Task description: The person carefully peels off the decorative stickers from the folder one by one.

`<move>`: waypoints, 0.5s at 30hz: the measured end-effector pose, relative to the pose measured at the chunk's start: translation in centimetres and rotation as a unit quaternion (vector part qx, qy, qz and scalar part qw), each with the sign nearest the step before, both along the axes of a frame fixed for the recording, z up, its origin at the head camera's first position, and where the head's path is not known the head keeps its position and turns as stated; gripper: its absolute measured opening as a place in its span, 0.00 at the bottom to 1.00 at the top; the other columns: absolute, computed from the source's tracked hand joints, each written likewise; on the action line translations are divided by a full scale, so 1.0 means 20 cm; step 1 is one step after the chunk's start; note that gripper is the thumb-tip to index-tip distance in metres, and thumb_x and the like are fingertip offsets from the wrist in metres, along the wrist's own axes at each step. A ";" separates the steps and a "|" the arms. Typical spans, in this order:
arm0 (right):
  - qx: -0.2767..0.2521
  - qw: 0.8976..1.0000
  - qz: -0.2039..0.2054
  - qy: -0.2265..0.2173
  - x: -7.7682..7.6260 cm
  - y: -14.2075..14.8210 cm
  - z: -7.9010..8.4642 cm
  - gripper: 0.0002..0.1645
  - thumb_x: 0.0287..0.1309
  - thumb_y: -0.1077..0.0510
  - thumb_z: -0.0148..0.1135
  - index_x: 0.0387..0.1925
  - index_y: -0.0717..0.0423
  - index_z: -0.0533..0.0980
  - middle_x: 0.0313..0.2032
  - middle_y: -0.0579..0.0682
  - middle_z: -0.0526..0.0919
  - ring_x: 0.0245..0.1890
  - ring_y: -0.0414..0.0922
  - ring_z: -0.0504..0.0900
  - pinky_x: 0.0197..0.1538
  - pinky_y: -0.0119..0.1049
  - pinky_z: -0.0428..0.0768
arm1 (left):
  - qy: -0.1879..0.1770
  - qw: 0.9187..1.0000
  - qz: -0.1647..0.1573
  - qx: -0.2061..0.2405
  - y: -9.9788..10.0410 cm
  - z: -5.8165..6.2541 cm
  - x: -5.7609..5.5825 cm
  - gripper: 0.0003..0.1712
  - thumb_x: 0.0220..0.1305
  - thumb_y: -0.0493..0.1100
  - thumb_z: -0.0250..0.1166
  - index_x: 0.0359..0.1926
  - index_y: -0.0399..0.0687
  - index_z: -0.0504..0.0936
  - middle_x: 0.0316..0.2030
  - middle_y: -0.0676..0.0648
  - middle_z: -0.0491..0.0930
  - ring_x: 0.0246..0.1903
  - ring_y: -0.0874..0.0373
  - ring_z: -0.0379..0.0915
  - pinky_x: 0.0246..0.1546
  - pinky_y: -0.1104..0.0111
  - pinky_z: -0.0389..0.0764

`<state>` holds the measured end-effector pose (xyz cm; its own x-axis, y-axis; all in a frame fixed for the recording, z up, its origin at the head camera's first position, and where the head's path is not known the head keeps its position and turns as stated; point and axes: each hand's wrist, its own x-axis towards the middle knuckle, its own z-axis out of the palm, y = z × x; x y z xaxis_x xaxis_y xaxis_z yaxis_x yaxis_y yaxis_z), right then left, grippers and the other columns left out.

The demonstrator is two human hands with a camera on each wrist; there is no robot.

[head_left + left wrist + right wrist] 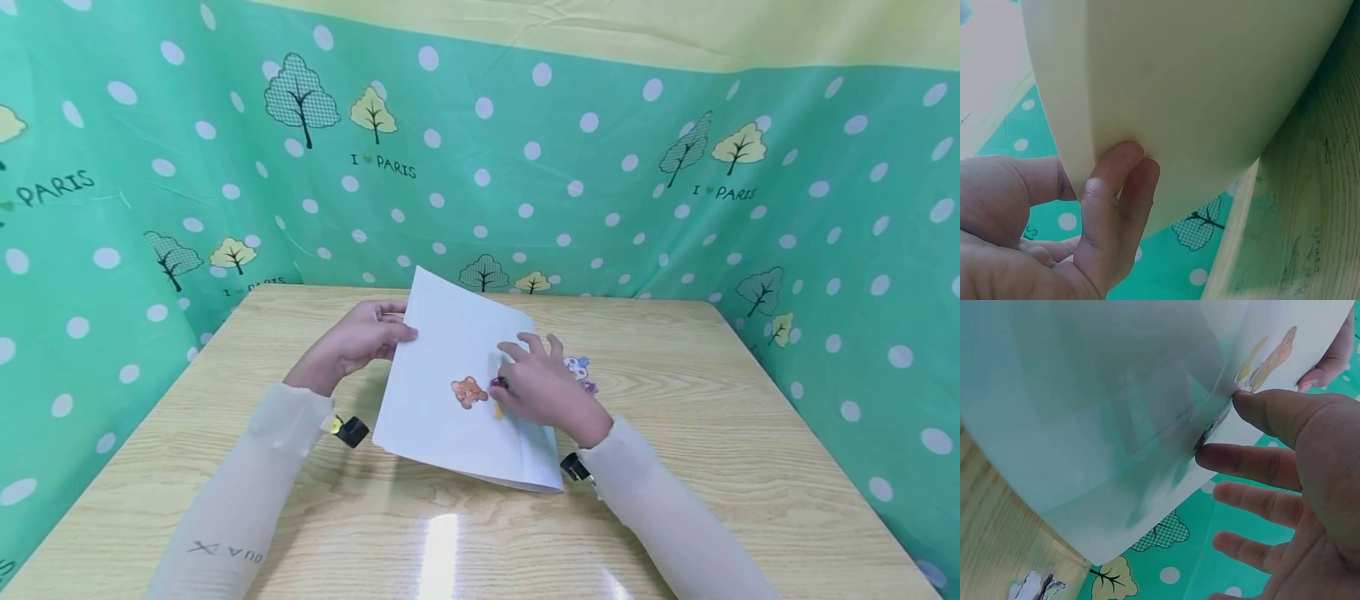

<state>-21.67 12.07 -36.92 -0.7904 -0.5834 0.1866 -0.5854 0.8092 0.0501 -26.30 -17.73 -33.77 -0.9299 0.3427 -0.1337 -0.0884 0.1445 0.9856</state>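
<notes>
My left hand pinches the left edge of a large white sheet, thumb in front and fingers behind. The sheet is tilted up off the table, its left side raised, and bends a little. On its face are a brown bear sticker and a small yellow sticker. Over the right part of the sheet, my right hand pinches a small dark red sticker between thumb and index finger, against or very near the surface; the other fingers are spread. The right wrist view shows the sheet's glossy face.
Behind my right hand, a white-and-blue character sticker and a purple piece lie on the wooden table. A green dotted curtain with printed trees hangs at the back and sides.
</notes>
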 end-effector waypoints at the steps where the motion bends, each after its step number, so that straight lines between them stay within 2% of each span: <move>1: 0.000 1.000 -0.001 0.002 0.00 0.00 0.00 0.14 0.66 0.41 0.66 0.37 0.44 0.88 0.67 0.52 0.76 0.71 0.63 0.65 0.66 0.76 0.58 | 0.001 1.000 -0.001 0.000 0.00 0.00 0.00 0.33 0.70 0.30 0.61 0.72 0.29 0.61 0.45 0.44 0.86 0.38 0.56 0.86 0.39 0.64 0.87; 15: 0.032 0.999 -0.011 0.010 0.00 -0.03 -0.02 0.15 0.67 0.41 0.64 0.38 0.44 0.88 0.67 0.51 0.76 0.71 0.61 0.64 0.68 0.74 0.56 | -0.002 1.000 -0.004 0.004 0.00 0.00 -0.01 0.32 0.70 0.29 0.60 0.71 0.29 0.62 0.43 0.45 0.86 0.38 0.57 0.86 0.39 0.65 0.87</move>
<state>-21.58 11.55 -37.40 -0.7999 -0.5770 0.1652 -0.5655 0.8167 0.1147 -26.44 -17.71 -33.87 -0.9268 0.3504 -0.1349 -0.0913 0.1380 0.9862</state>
